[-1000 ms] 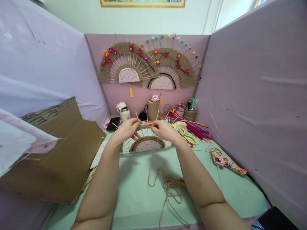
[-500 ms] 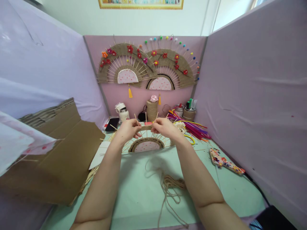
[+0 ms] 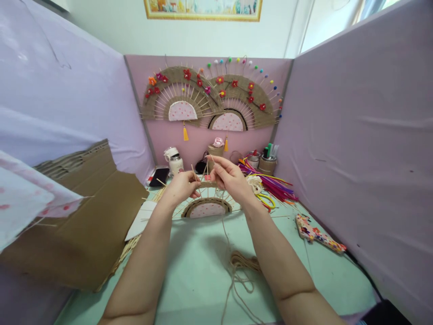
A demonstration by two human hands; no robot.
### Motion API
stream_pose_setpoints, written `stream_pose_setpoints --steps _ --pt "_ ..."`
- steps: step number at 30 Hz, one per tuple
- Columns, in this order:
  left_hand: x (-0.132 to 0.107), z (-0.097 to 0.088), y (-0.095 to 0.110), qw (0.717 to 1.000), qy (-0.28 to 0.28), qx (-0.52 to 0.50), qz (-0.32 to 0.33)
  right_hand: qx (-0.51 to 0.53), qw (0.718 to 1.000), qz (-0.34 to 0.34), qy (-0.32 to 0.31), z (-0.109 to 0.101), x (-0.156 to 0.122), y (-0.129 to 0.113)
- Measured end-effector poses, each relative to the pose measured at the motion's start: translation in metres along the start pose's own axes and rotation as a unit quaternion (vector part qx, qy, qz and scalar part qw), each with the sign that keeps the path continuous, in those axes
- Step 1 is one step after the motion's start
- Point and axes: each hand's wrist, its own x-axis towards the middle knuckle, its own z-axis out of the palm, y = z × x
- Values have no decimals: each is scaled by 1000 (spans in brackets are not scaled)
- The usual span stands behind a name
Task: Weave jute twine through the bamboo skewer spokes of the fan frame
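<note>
A half-round fan (image 3: 207, 209) of thin sticks lies on the mint tabletop, with a dotted pink centre and brown bands of twine around it. My left hand (image 3: 184, 186) is closed at the fan's upper left edge, pinching the outer woven band beside a stick. My right hand (image 3: 230, 178) pinches jute twine just above that band, near the upright stick tips, its index finger stretched to the left. From there the strand runs down to a loose bundle of twine (image 3: 244, 261) in front of the fan. My fingers hide part of the band.
Torn cardboard (image 3: 77, 225) takes up the left side. Behind the fan stand a white bottle (image 3: 175, 163), a twine spool (image 3: 215, 155) and a pen holder (image 3: 267, 165). Pipe cleaners (image 3: 270, 183) and a flower-patterned glue gun (image 3: 318, 234) lie right. Two finished fans (image 3: 237, 97) hang on the back panel.
My right hand has risen from the band to above the stick tips, drawing the twine up from the bundle. My left hand stays at the band. The view has tilted slightly upward.
</note>
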Motion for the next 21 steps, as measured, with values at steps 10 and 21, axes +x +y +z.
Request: stream_pose_setpoints --steps 10,21 --pt "3 0 -6 1000 -4 -15 -2 -80 991 27 104 -6 0 -5" --pt "9 1 -10 999 13 -41 1 -443 882 91 134 -85 -9 -11"
